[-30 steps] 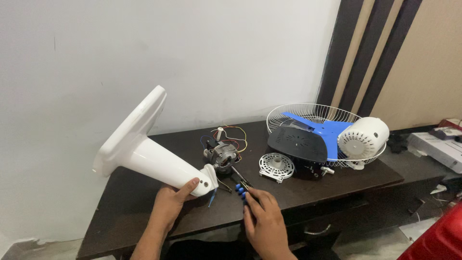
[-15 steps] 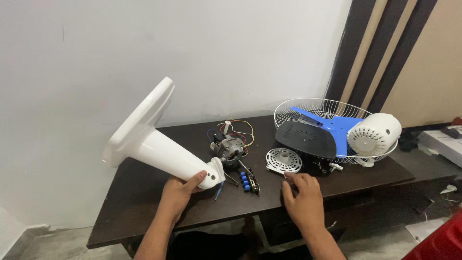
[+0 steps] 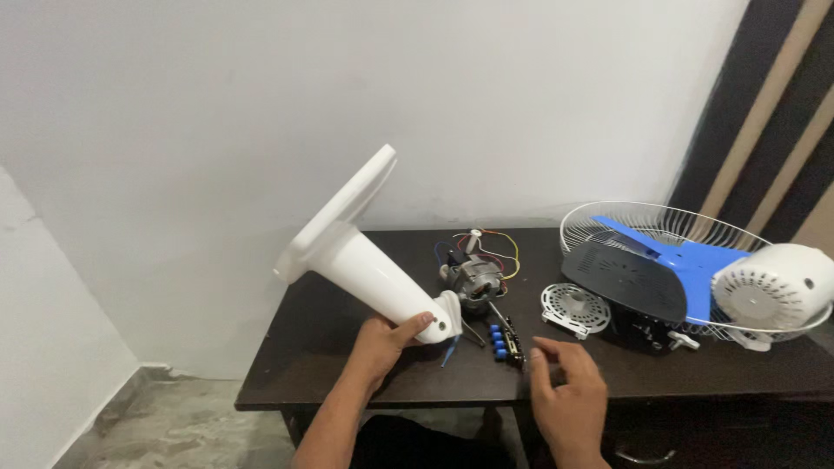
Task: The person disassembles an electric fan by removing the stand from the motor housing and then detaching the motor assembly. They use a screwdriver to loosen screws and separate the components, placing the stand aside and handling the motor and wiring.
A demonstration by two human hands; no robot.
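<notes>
While the left hand (image 3: 382, 340) grips the white fan stand (image 3: 365, 260), the open right hand (image 3: 569, 395) hovers near the switch board (image 3: 506, 340).

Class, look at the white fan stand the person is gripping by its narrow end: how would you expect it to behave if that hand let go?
The white fan stand would probably tip: it leans with its wide base in the air, steadied only by the left hand. Its smooth, glossy plastic may be slippery. It looks rigid and likely hollow, so fairly light for its size.

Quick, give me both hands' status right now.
Left hand: closed around the white fan stand.
Right hand: open, holding nothing, hovering over the table near the blue-button switch.
</notes>
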